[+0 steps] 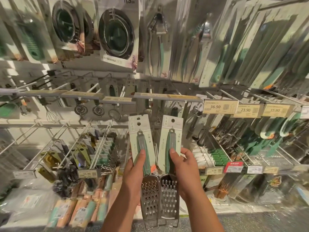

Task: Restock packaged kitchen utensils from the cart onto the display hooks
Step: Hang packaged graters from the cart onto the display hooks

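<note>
Two carded graters are held up side by side before the hook wall, one per hand. The left hand (135, 166) is clamped on the left grater (144, 158), thumb pressed flat on the green handle, fingers behind the card. The right hand (183, 166) is clamped likewise on the right grater (168, 156). Both grips sit low on the cards, at the handle — this leaves the punched hang-holes at 12 o'clock of each card free and visible. The steel blades hang below the hands toward 6 o'clock, their edges touching or nearly so.

The cards stand upright, tops slightly splayed apart, just below the grey label rail (167, 97). Judgement: they are being lined up for a hook behind that rail; which hook cannot be told, as the prongs there are blurred.

At 2 o'clock, price tags (220, 107) read 36.90, 23.90 and 15.90. At 11 o'clock hang carded strainers (117, 33); at 8 o'clock, a rack of small carded items (100, 148). The cart is not in view.

Risk, as a judgement: with both hands occupied, neither is free to steady a hook — one card should go on at a time
</note>
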{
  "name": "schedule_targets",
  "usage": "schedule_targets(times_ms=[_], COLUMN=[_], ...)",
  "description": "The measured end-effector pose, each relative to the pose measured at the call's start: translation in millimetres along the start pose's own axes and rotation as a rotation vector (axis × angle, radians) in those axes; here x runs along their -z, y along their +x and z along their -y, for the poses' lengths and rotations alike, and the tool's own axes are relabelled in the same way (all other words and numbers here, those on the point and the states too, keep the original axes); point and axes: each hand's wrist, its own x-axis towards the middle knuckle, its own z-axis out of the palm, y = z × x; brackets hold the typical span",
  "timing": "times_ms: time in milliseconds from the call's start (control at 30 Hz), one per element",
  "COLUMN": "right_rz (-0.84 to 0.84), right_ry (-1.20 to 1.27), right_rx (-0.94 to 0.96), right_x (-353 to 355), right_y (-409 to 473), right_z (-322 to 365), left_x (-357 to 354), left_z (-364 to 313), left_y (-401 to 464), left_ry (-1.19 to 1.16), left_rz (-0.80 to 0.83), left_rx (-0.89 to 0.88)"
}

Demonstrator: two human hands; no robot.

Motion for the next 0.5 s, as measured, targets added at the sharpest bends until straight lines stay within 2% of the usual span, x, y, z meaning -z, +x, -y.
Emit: schedule_targets(times_ms=[400, 500], right_rz=[-0.083, -0.108], right_ry=[-0.008, -0.05], right_rx=[0.171, 0.179], right_x=[5.5, 4.8], right_y=[9.1, 16.1], right_z=[32.7, 39.8], left_x=[9.2, 8.1], left_z=[-5.3, -8.3], left_y=[6.2, 7.1], left_ry=[0.083, 0.082], left_rz=[-0.036, -0.029], left_rx=[-0.112, -0.09])
